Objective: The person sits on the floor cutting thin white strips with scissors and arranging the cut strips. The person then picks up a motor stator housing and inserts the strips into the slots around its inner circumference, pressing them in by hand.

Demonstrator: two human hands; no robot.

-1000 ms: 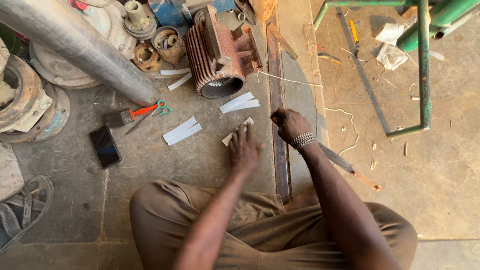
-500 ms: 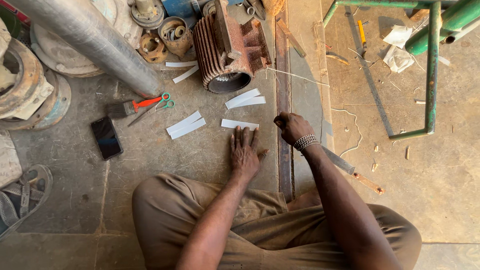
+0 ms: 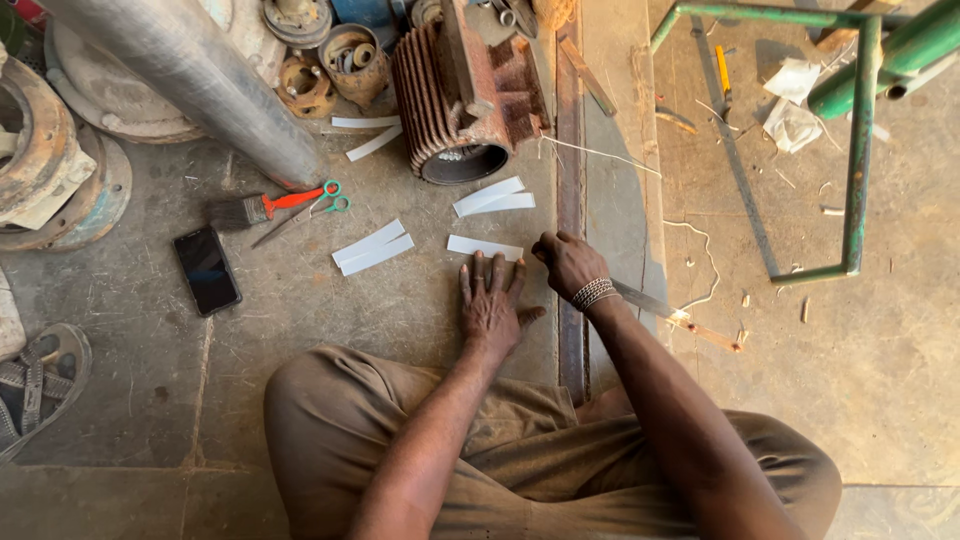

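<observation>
My left hand [image 3: 490, 305] lies flat on the concrete floor with its fingers spread, the fingertips just below a white strip [image 3: 484, 246]. To its right, my right hand [image 3: 568, 264] is curled into a loose fist beside the strip's right end, with a beaded band on the wrist. I see nothing held in it. More white strips lie in pairs at the left [image 3: 372, 247] and above [image 3: 494, 197]. A knife with a wooden handle [image 3: 668, 313] rests on the floor behind my right wrist.
A rusty finned motor housing [image 3: 462, 95] stands ahead, a grey metal pipe [image 3: 190, 75] leans at the left. Scissors with red and green handles [image 3: 305, 208], a brush [image 3: 235, 212] and a black phone [image 3: 206, 269] lie left. A green metal frame [image 3: 858, 150] stands right. A sandal [image 3: 35, 385] is at far left.
A second ago my left hand had a white strip at its fingertips; the strip now lies flat on the floor and the hand rests open below it. My right hand stays curled.
</observation>
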